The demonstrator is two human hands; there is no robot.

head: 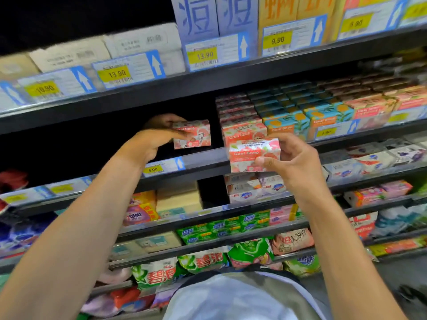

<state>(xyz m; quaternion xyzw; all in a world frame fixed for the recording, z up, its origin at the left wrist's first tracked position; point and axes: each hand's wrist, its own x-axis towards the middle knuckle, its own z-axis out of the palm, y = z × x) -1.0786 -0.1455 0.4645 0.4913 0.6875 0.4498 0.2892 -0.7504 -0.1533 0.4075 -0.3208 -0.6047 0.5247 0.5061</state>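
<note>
Left hand [159, 137] gripping pink soap box [196, 135], fingers curling round its left end, box seemingly hovering above shelf edge [208, 159]. Right hand [293, 158] pinching second soap box [251, 153] between thumb and fingers, stacked row [242, 131] just behind fingertips.

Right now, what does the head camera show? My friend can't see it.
A person's left grip holds a pink Goat Soap box at a dark gap on a shop shelf, while the right grip holds a matching box. More soap boxes are stacked beside them.
</note>
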